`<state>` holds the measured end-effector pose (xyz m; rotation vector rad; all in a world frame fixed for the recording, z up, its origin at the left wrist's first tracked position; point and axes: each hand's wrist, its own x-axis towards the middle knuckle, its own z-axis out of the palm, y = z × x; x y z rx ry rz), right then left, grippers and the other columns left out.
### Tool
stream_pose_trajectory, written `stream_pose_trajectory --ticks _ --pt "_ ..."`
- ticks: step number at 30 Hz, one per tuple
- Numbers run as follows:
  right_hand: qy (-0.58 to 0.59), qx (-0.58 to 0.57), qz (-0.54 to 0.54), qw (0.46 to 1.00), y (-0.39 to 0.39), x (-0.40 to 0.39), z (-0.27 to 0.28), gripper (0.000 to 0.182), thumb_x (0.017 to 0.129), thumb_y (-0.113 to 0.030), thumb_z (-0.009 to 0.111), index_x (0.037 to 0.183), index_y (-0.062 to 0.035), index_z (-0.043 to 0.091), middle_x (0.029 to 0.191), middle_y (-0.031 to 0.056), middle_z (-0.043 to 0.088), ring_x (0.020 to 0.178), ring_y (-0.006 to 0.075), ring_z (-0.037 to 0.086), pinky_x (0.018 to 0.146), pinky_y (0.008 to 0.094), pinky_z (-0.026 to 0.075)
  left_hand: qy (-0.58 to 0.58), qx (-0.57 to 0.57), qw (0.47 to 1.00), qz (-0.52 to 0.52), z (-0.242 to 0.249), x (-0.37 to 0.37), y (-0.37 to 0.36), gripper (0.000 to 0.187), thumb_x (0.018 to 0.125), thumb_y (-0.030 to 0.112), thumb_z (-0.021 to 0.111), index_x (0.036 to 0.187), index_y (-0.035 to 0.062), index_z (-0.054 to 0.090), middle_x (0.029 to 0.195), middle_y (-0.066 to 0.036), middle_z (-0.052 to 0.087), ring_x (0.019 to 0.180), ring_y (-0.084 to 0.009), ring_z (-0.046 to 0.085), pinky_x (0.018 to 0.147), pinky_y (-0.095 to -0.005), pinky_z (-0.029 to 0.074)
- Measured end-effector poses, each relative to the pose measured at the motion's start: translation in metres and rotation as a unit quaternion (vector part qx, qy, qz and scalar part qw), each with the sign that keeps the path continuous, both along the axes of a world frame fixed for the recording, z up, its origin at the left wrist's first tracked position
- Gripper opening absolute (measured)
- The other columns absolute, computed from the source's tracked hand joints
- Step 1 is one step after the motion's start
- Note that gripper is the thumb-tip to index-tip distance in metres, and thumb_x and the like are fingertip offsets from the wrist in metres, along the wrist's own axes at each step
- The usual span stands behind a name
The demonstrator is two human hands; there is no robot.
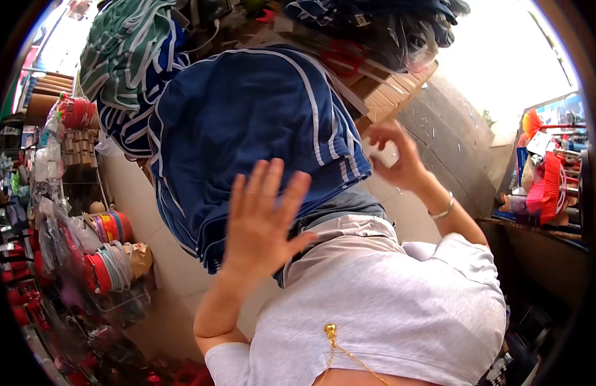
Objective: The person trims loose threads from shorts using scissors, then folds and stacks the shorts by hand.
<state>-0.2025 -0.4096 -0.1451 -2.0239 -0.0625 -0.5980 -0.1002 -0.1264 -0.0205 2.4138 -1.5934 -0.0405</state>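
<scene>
A pile of dark blue garments with white stripes (246,116) spreads over the lap and the table edge. My left hand (256,225) is over the near left part of the pile, fingers spread, slightly blurred, with nothing in it. Just beyond the pile's right edge is my right hand (398,157), a bracelet on its wrist. Its fingers are curved and apart, blurred by motion, and nothing shows between them.
Green striped garments (127,55) hang at the upper left. Red-handled scissors (343,56) and dark clothes in plastic (401,32) lie at the back. Shelves with ribbon rolls (108,225) stand left, and a rack of colourful goods (549,180) stands right.
</scene>
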Motion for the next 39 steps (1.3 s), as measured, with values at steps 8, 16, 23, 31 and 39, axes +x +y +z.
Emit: stream_pose_trajectory --ticks 8,16,23,31,39 --pt "-0.131 -0.145 0.083 0.977 0.007 0.054 0.033 0.069 0.062 -0.038 0.083 0.122 -0.0130 0.058 0.111 0.0076 0.062 0.104 0.0293 0.056 0.090 0.0421 0.044 -0.071 0.013 0.995 0.068 -0.037 0.007 -0.028 0.086 0.063 0.018 0.082 0.140 0.0100 0.044 0.134 -0.023 0.050 0.119 -0.0374 0.052 0.104 -0.0455 0.038" --pt "-0.005 0.052 0.035 0.998 0.019 0.097 0.051 0.054 0.068 -0.039 0.084 0.103 -0.0046 0.061 0.084 0.0098 0.062 0.075 0.0259 0.061 0.068 0.0332 0.049 0.259 -0.107 0.949 0.147 -0.030 0.060 -0.015 0.063 0.078 0.019 0.072 0.133 -0.0003 0.048 0.108 -0.026 0.065 0.101 -0.0357 0.066 0.086 -0.0351 0.050" --pt "-0.182 -0.117 -0.007 0.976 0.031 0.034 0.021 0.034 0.062 -0.031 0.085 0.083 -0.0139 0.065 0.091 0.0036 0.055 0.091 0.0254 0.054 0.081 0.0390 0.041 0.256 -0.131 0.949 0.128 -0.032 0.059 -0.015 0.066 0.082 0.030 0.073 0.134 0.0004 0.047 0.113 -0.023 0.065 0.106 -0.0332 0.065 0.089 -0.0329 0.049" --pt "-0.158 -0.232 -0.022 0.960 0.051 0.024 0.013 0.024 0.066 -0.024 0.079 0.087 -0.0193 0.069 0.104 0.0013 0.056 0.104 0.0267 0.052 0.090 0.0429 0.036 0.253 -0.139 0.948 0.131 -0.031 0.057 -0.016 0.068 0.082 0.037 0.073 0.134 0.0019 0.048 0.111 -0.023 0.065 0.105 -0.0344 0.065 0.088 -0.0340 0.050" --pt "-0.074 -0.214 -0.149 0.963 0.010 -0.008 0.010 0.013 0.072 -0.017 0.075 0.080 -0.0136 0.065 0.087 0.0041 0.057 0.099 0.0265 0.053 0.089 0.0395 0.034 0.261 -0.149 0.945 0.131 -0.030 0.057 -0.015 0.065 0.082 0.036 0.073 0.132 0.0019 0.049 0.109 -0.023 0.066 0.102 -0.0350 0.066 0.086 -0.0344 0.051"
